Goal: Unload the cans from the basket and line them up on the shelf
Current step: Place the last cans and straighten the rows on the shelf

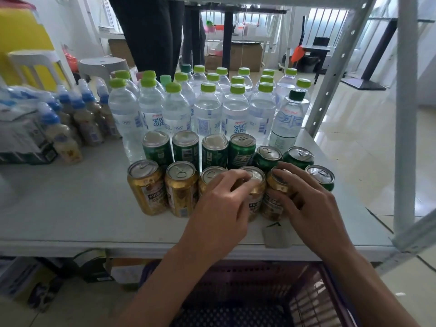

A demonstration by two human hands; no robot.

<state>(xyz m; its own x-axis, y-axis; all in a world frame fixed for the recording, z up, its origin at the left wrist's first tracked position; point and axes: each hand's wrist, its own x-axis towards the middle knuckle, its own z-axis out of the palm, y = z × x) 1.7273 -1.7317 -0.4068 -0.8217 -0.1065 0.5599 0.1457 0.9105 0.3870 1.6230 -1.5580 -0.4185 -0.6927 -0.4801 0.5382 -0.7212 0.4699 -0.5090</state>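
Two rows of cans stand on the white shelf. The back row is several green cans. The front row is several gold cans, with one more green can at its right end. My left hand rests over a gold can in the middle of the front row, fingers curled on its top. My right hand grips the neighbouring gold can on its right. The purple basket sits below the shelf edge; I see no cans inside it.
Clear water bottles with green caps fill the shelf behind the cans. Small blue-capped bottles and a dark box stand at the left. A shelf upright rises at the right. A grey tag hangs on the shelf's front edge.
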